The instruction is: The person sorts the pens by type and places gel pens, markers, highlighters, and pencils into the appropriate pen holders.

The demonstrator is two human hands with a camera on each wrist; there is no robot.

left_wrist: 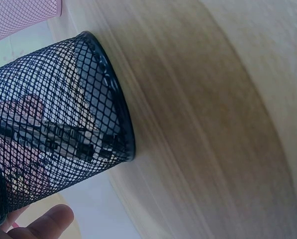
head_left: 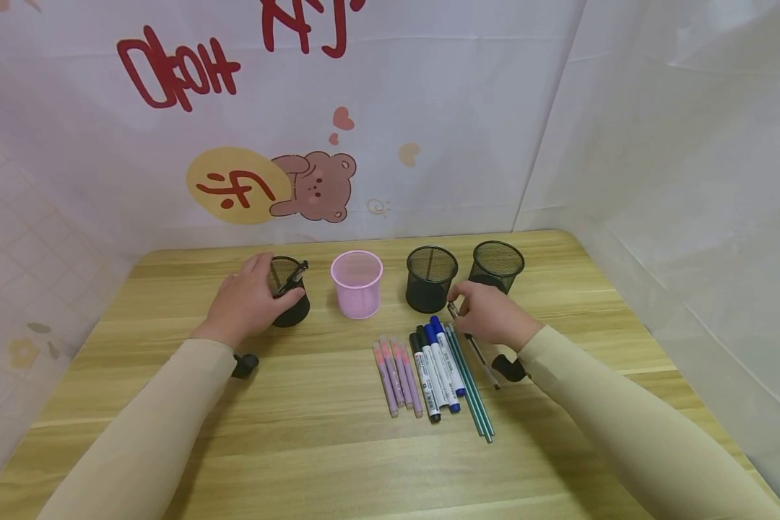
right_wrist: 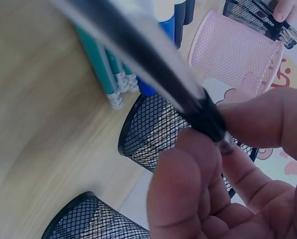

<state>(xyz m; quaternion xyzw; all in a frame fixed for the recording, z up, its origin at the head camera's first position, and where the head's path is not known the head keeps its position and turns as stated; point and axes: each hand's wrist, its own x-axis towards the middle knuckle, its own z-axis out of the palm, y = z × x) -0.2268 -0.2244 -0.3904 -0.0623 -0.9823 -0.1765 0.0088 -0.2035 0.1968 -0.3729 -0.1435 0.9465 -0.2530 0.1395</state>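
At the far left, my left hand holds a black mesh pen cup by its upper part, fingers behind the rim and thumb across the front. Black pens lean inside this cup and show through its mesh in the left wrist view. Between thumb and fingers, my right hand pinches one end of a clear-and-black pen, whose other end points toward the front of the table. Teal pencils lie just left of that pen.
A pink mesh cup and two more black mesh cups, one in the middle and one at right, stand along the back. Whiteboard markers and lilac pens lie in rows before them. A printed cloth hangs behind the table.
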